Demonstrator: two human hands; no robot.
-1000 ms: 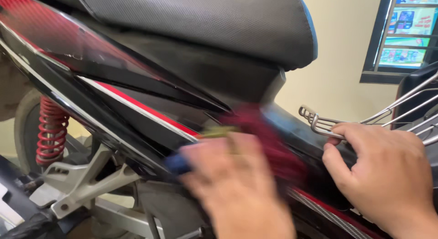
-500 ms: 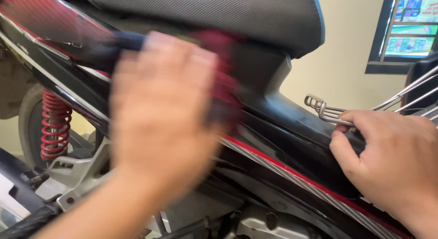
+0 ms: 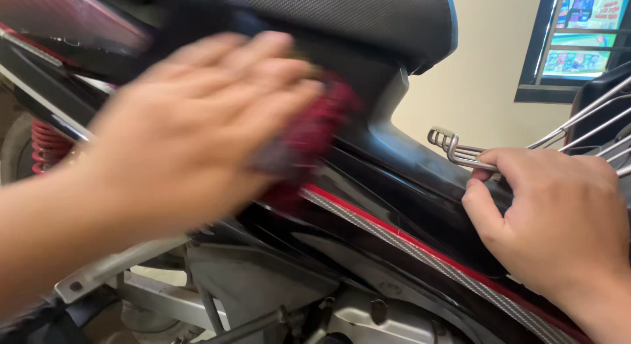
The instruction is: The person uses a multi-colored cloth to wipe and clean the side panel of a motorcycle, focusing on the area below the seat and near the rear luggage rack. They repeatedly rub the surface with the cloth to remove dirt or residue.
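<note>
The left hand [image 3: 190, 127] is blurry. Its fingers [image 3: 263, 74] lie flat and a little spread, pressing on a dark red cloth [image 3: 309, 137]. The cloth sits on the black side panel [image 3: 394, 206] of a motorbike, just under the black seat [image 3: 342, 15]. I cannot tell if the fingers grip the cloth or only push on it.

The right hand [image 3: 559, 219] rests on the same panel, further along. Its fingers [image 3: 483, 209] are curled in, and they touch the panel beside a silver wire rack [image 3: 460, 150].

A red and silver stripe [image 3: 420, 249] runs along the panel. Below it are grey metal parts [image 3: 263, 285]. A red spring [image 3: 46, 143] shows at the far left. Behind the bike are a cream wall [image 3: 486, 74] and a window with bright posters [image 3: 582, 38].
</note>
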